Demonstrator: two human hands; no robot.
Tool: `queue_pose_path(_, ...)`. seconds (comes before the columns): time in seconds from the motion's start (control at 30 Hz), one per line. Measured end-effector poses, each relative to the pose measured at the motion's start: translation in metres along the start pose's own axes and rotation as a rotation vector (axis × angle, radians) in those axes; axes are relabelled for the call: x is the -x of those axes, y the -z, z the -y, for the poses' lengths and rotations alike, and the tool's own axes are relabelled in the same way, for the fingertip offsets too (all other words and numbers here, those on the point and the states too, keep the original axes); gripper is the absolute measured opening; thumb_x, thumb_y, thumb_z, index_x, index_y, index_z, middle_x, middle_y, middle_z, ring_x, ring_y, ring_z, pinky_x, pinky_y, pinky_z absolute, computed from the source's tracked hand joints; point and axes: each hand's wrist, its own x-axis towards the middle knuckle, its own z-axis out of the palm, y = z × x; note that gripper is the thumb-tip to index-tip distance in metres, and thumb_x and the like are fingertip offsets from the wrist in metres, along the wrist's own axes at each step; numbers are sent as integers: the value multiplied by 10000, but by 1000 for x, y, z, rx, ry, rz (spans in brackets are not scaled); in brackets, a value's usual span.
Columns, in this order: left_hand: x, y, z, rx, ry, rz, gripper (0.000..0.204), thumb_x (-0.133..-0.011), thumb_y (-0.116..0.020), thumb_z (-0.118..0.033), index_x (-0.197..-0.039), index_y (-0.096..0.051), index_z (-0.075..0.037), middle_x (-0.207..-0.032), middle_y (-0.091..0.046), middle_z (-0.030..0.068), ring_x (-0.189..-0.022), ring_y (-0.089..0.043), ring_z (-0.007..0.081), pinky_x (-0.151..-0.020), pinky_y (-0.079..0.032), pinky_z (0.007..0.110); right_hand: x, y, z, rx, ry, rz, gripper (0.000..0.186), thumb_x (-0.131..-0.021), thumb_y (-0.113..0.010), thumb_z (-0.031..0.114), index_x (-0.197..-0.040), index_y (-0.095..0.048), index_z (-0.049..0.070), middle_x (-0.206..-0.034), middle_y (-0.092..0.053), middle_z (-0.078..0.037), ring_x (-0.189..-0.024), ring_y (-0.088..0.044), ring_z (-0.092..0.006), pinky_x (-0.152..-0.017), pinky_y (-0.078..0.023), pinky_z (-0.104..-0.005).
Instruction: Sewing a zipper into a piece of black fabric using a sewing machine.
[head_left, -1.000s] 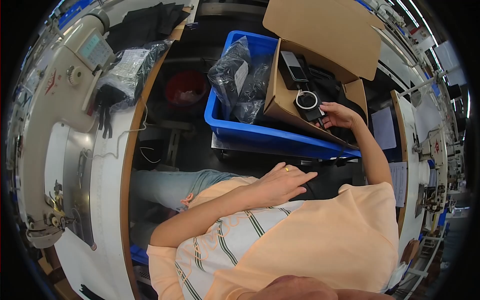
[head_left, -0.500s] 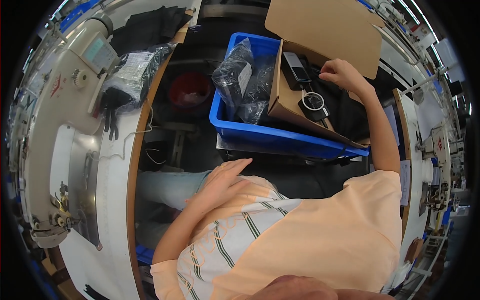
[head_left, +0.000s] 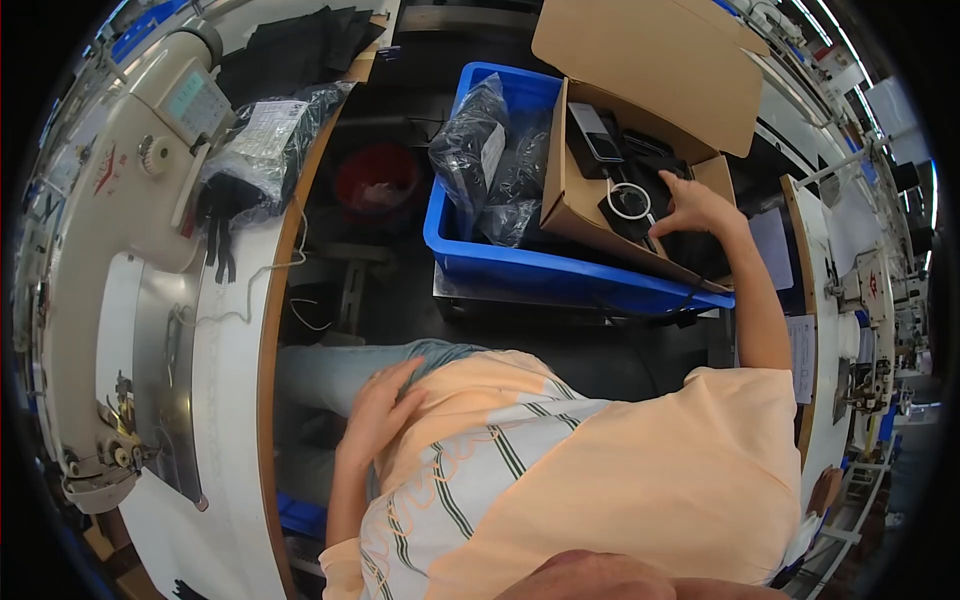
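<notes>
My right hand (head_left: 697, 206) reaches into an open cardboard box (head_left: 556, 185), thumb and fingers apart, with nothing seen between them. Close to its thumb is a white ring-shaped cable loop (head_left: 629, 201) on a dark device. Farther left in the box is a black handheld device (head_left: 597, 135) with a light grey panel. Dark cloth-like material (head_left: 690, 250) fills the box's near right part, partly hidden under my hand. My left hand (head_left: 384, 413) rests at my waist beside my jeans, fingers spread and holding nothing.
The box sits tilted in a blue plastic bin (head_left: 520, 270), beside plastic-wrapped dark packages (head_left: 475, 150). A sewing machine (head_left: 130, 170) stands on the white table (head_left: 235, 400) at left, near another bagged package (head_left: 275, 140). A red bucket (head_left: 375, 182) is on the floor.
My right hand has moved down and slightly right over the box, its fingers spreading from a closed shape. My left hand has slid left and down along my waist.
</notes>
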Motion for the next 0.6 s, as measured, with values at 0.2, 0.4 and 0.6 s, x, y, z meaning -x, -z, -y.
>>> queue_pose_path(0.2, -3, -8, 11, -57, -42, 23, 422, -849, -612, -228, -1198, -568, 5, -1169, -600, 200, -1091, -544, 365, -938, -410, 395, -4, -86, 1, -185, -45, -163, 1144, -622, -779, 498, -1447, -156, 7, -1185, -535, -308, -1124, -532, -425, -958, -446, -422)
queue_pose_path(0.4, -1, -14, 15, -37, -22, 29, 430, -850, -611, -241, -1196, -567, 10, -1161, -602, 203, -1085, -550, 361, -944, -405, 391, 3, -74, -11, 5, -165, 20, 1156, -588, -789, 486, -1446, -172, 18, -1207, -529, -293, -1097, -558, -413, -933, -466, -426)
queue_pose_path(0.6, -2, -10, 16, -24, 18, 42, 439, -853, -604, -261, -1198, -568, 8, -1167, -600, 204, -1092, -550, 357, -948, -404, 387, 11, -24, -19, 111, -97, 94, 799, -520, -823, 467, -1102, -554, -10, -1040, -632, -232, -1001, -606, -371, -857, -489, -424)
